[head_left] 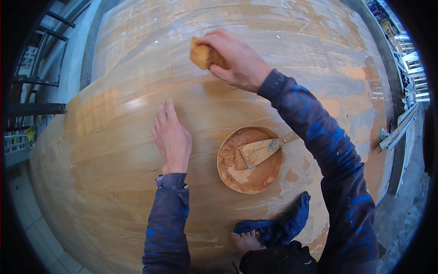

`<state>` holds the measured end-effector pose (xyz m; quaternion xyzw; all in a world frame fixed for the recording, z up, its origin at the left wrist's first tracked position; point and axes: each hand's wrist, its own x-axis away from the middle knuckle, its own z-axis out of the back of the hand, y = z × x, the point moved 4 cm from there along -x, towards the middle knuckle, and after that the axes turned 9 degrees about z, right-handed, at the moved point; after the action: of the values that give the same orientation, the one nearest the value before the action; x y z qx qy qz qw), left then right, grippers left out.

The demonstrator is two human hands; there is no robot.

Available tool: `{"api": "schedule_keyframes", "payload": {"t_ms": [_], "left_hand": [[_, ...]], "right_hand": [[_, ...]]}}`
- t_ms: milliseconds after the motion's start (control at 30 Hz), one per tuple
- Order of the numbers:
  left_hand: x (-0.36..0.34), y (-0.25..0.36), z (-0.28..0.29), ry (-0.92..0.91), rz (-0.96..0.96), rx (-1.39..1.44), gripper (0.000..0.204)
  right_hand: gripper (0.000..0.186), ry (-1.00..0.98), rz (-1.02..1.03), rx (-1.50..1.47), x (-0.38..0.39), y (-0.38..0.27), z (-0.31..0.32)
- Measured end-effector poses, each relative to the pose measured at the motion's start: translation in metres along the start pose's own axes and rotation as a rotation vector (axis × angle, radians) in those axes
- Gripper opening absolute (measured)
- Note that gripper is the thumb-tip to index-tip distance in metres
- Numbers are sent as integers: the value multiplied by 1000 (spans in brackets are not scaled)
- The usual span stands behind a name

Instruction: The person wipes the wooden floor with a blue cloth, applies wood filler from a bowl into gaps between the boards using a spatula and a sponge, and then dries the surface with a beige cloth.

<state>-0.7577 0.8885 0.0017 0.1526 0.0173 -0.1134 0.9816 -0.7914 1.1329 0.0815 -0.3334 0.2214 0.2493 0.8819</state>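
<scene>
In my right hand (237, 61) is an orange-brown sponge (200, 54), gripped between fingers and thumb over the far middle of the wood-look tiled floor (123, 150). My left hand (172, 139) holds nothing; its fingers stretch forward, low over the floor or resting on it, I cannot tell which. Right of that hand stands a round bowl (228, 182) with reddish-brown paste smeared inside. A putty knife (260, 152) lies across the bowl, its blade inside and its handle sticking out over the right rim, under my right forearm.
A dark blue cloth or trouser leg (292, 219) is beside my bare foot (247, 241) at the lower middle. Dark metal railings (45, 82) line the left edge. Loose strips (401, 125) lie along the right edge. Dried paste patches mark the floor on the right.
</scene>
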Motion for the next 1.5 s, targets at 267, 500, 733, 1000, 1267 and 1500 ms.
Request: {"api": "schedule_keyframes", "payload": {"t_ms": [267, 500, 733, 1000, 1267, 1500], "left_hand": [[128, -123, 50, 46, 406, 352, 60], [214, -182, 123, 56, 518, 293, 59], [284, -196, 139, 295, 696, 375, 57], [305, -61, 72, -206, 668, 902, 42], [241, 63, 0, -580, 733, 1118, 66], [226, 52, -27, -476, 612, 874, 62]], "right_hand": [[24, -402, 269, 99, 18, 26, -150], [23, -553, 68, 284, 80, 60, -56], [34, -441, -573, 511, 166, 127, 106], [54, -24, -414, 228, 31, 39, -44], [28, -413, -188, 437, 75, 45, -73], [34, -339, -753, 704, 228, 121, 101]]}}
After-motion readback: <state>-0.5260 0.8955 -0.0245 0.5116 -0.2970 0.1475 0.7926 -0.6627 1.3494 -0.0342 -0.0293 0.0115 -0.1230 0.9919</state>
